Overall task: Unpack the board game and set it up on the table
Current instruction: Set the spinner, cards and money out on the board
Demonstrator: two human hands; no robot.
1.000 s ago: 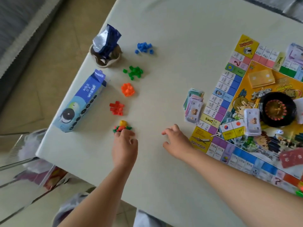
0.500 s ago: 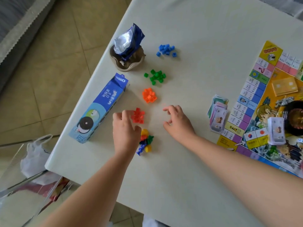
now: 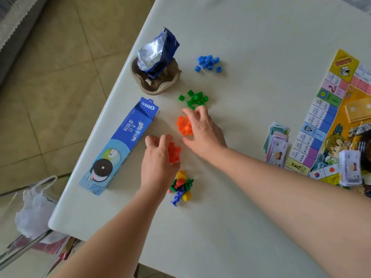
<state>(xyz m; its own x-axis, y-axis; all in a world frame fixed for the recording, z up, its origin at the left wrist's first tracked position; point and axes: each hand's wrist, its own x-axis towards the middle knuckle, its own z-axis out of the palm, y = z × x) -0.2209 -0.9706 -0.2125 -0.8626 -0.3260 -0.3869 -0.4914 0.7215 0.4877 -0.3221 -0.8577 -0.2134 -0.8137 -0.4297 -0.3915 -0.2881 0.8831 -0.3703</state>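
The left hand (image 3: 158,161) is pictured curled over the heap of small red plastic cubes (image 3: 174,155), its fingers bent down around the pieces. The right hand (image 3: 202,129) is clawed around the heap of small orange plastic cubes (image 3: 184,125), with the thumb on the near side and the fingertips on the far side, just short of the heap of small green plastic cubes (image 3: 193,99). Whether either heap is being lifted or only gathered cannot be told.

1 second earlier the left hand was set on the mixed pile of coloured plastic pawns (image 3: 180,187) and the right hand lay idle on the pale table (image 3: 261,47) near the board. Both have since been moved up the row of heaps. The heap of small blue plastic cubes (image 3: 208,63) is left untouched at the far end.

The printed game board (image 3: 329,109) is already laid open at the right edge, with a fanned stack of paper money (image 3: 278,143) just beside it. The sorting of pieces by colour is judged nearly done, and tidying of the 2 middle heaps appears to be the step in hand. A blue cardboard biscuit box (image 3: 122,145) lies just left of the heaps.
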